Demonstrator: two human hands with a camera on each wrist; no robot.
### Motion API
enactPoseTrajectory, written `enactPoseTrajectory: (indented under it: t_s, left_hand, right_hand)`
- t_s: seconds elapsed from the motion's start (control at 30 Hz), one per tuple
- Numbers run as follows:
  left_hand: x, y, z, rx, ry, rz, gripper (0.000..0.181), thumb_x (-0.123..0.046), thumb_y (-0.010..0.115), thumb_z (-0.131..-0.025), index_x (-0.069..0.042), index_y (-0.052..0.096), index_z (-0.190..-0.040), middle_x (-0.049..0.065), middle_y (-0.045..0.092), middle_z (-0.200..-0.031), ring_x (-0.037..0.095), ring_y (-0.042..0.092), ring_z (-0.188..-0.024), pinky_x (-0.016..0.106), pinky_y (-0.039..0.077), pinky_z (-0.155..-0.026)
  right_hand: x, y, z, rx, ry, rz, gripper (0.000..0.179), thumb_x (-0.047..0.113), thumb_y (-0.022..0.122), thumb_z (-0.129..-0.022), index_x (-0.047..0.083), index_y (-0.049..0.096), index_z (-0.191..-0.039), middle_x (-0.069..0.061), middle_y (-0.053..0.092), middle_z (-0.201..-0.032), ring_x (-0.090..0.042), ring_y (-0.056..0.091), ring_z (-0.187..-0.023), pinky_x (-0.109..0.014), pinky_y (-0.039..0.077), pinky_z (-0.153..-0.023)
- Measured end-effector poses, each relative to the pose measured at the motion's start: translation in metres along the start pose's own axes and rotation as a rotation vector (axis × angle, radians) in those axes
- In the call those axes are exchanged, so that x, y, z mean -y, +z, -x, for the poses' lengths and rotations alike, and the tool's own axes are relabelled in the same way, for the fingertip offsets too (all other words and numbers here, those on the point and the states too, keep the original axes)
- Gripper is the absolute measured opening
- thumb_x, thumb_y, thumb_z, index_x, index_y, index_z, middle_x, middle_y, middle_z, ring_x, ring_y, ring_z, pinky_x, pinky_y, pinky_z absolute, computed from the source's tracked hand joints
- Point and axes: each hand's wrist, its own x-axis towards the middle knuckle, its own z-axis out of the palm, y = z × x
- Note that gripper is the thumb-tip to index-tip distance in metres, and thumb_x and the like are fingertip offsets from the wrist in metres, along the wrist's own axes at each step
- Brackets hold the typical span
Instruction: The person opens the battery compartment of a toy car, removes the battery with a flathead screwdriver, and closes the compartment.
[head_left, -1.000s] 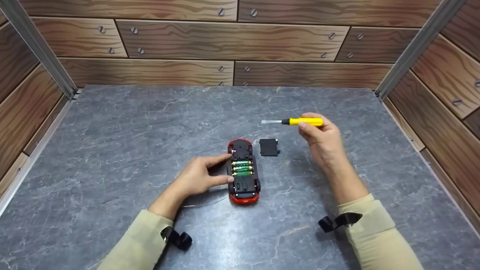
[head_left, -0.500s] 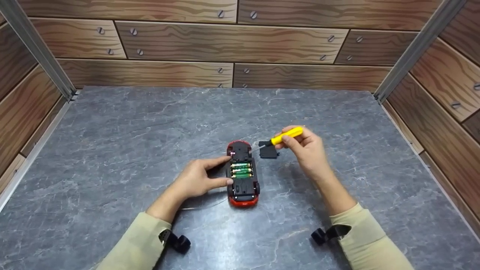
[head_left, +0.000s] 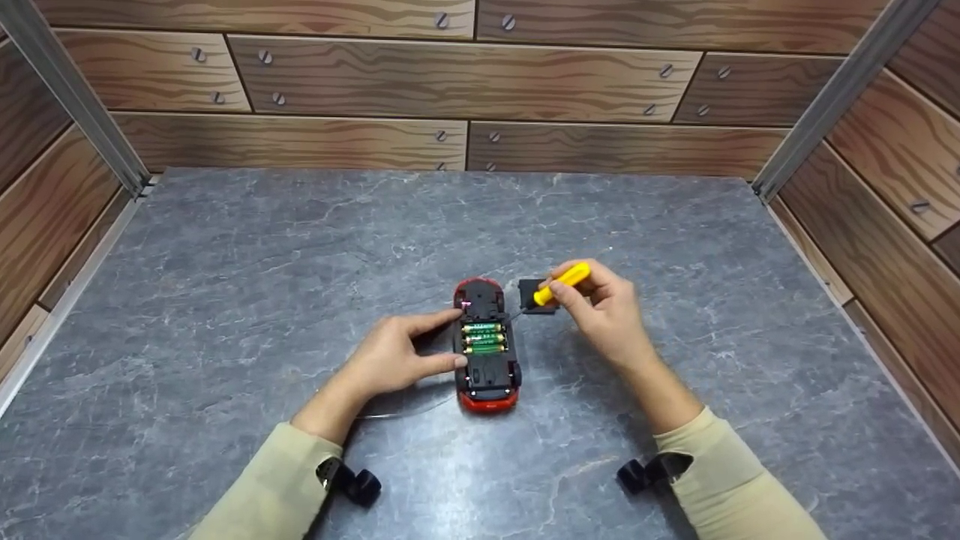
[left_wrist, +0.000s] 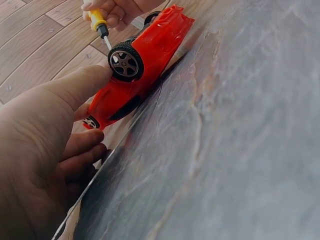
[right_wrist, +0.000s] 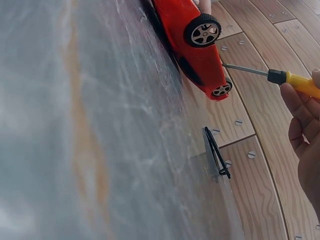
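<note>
A red toy car [head_left: 491, 371] lies upside down on the table, its black underside facing up. Several green batteries [head_left: 484, 339] sit in its uncovered compartment. My left hand [head_left: 390, 356] holds the car along its left side, the thumb by one wheel [left_wrist: 125, 61] and fingers near the other end. In my right hand [head_left: 611, 319] is a yellow-handled screwdriver [head_left: 568, 280], gripped between thumb and fingers. Its shaft slants down to the left, the tip right by the car's upper right edge, near the compartment. The black battery cover [head_left: 529, 288] lies right of the car, partly hidden behind the screwdriver and fingers.
The grey marbled table [head_left: 300, 240] is bordered by wood-patterned panels [head_left: 360, 79] at the back and sides. A thin clear strand [head_left: 405, 415] lies on the table left of the car's near end.
My right hand has brought the screwdriver left and down, from above the cover to the car's edge, tilting its tip downward. My left hand and the car stay in place.
</note>
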Motion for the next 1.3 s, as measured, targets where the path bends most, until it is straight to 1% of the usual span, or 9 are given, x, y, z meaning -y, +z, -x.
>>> enactPoseTrajectory:
  t_s: [0.17, 0.37, 0.57, 0.73, 0.9, 0.97, 1.03, 1.17, 1.3]
  left_hand:
    - [-0.0003, -0.0001, -0.0005, -0.007, 0.006, -0.004, 0.071, -0.043, 0.089, -0.086, -0.022, 0.064, -0.149, 0.004, 0.067, -0.143, 0.021, 0.061, -0.133, 0.044, 0.044, -0.116]
    - [-0.0001, 0.0000, -0.0009, -0.011, 0.009, -0.009, 0.070, -0.043, 0.090, -0.085, -0.023, 0.065, -0.148, 0.003, 0.067, -0.142, 0.020, 0.061, -0.132, 0.042, 0.044, -0.116]
    - [-0.0003, -0.0001, -0.0007, -0.004, -0.002, -0.013, 0.072, -0.045, 0.089, -0.085, -0.023, 0.064, -0.149, 0.004, 0.066, -0.145, 0.023, 0.060, -0.135, 0.045, 0.043, -0.118]
    - [-0.0008, -0.0001, -0.0003, -0.007, -0.004, -0.014, 0.072, -0.045, 0.090, -0.085, -0.023, 0.064, -0.149, 0.005, 0.066, -0.144, 0.023, 0.061, -0.133, 0.045, 0.044, -0.116]
    - [-0.0009, 0.0002, -0.0002, -0.006, -0.004, 0.006, 0.072, -0.043, 0.090, -0.085, -0.022, 0.064, -0.149, 0.006, 0.066, -0.144, 0.024, 0.062, -0.132, 0.045, 0.045, -0.115]
    - [-0.0007, 0.0005, -0.0001, -0.003, -0.008, 0.008, 0.072, -0.043, 0.090, -0.085, -0.022, 0.064, -0.149, 0.006, 0.066, -0.144, 0.024, 0.062, -0.132, 0.045, 0.045, -0.115]
    - [-0.0005, 0.0007, 0.0000, -0.002, -0.010, 0.005, 0.073, -0.043, 0.090, -0.084, -0.022, 0.064, -0.149, 0.006, 0.066, -0.145, 0.024, 0.062, -0.132, 0.045, 0.045, -0.116]
    - [0.0000, 0.0011, -0.0007, -0.007, -0.002, -0.008, 0.072, -0.043, 0.090, -0.085, -0.022, 0.064, -0.148, 0.005, 0.066, -0.144, 0.024, 0.062, -0.132, 0.044, 0.045, -0.116]
    - [0.0001, 0.0009, -0.0015, -0.013, 0.012, -0.020, 0.070, -0.042, 0.090, -0.086, -0.021, 0.065, -0.148, 0.005, 0.067, -0.142, 0.022, 0.062, -0.132, 0.042, 0.045, -0.116]
  right_hand:
    - [-0.0007, 0.0005, -0.0002, -0.001, -0.064, 0.068, 0.009, -0.010, 0.072, -0.095, -0.009, 0.071, -0.104, -0.017, 0.077, -0.093, -0.018, 0.073, -0.079, -0.030, 0.064, -0.069]
    - [0.0005, 0.0019, 0.0000, 0.015, -0.065, 0.104, 0.009, -0.005, 0.076, -0.095, -0.005, 0.073, -0.103, -0.011, 0.077, -0.091, -0.020, 0.073, -0.079, -0.030, 0.064, -0.071]
    - [0.0022, 0.0045, -0.0002, 0.022, -0.063, 0.104, 0.010, -0.005, 0.078, -0.093, -0.004, 0.073, -0.102, -0.009, 0.076, -0.090, -0.019, 0.073, -0.077, -0.031, 0.064, -0.070]
    - [0.0041, 0.0050, 0.0000, 0.030, -0.038, 0.098, 0.012, -0.003, 0.079, -0.093, -0.004, 0.073, -0.103, -0.010, 0.076, -0.090, -0.020, 0.074, -0.077, -0.033, 0.065, -0.069]
    - [0.0035, 0.0038, 0.0010, 0.043, -0.017, 0.063, 0.012, -0.005, 0.072, -0.097, -0.011, 0.070, -0.107, -0.014, 0.077, -0.093, -0.021, 0.075, -0.080, -0.036, 0.065, -0.069]
    - [0.0022, 0.0031, 0.0014, 0.049, -0.022, 0.050, 0.013, -0.007, 0.069, -0.098, -0.014, 0.068, -0.109, -0.017, 0.077, -0.094, -0.021, 0.075, -0.080, -0.036, 0.065, -0.069]
    - [0.0013, 0.0026, 0.0016, 0.051, -0.038, 0.051, 0.012, -0.007, 0.068, -0.099, -0.013, 0.068, -0.110, -0.017, 0.077, -0.094, -0.020, 0.075, -0.080, -0.035, 0.065, -0.069]
    - [-0.0006, 0.0015, 0.0005, 0.045, -0.086, 0.093, 0.009, -0.007, 0.068, -0.098, -0.005, 0.072, -0.107, -0.013, 0.078, -0.094, -0.019, 0.075, -0.080, -0.027, 0.063, -0.073]
    - [-0.0018, 0.0010, -0.0014, 0.048, -0.105, 0.098, 0.010, -0.007, 0.069, -0.097, -0.002, 0.073, -0.104, -0.012, 0.079, -0.094, -0.020, 0.074, -0.081, -0.023, 0.060, -0.075]
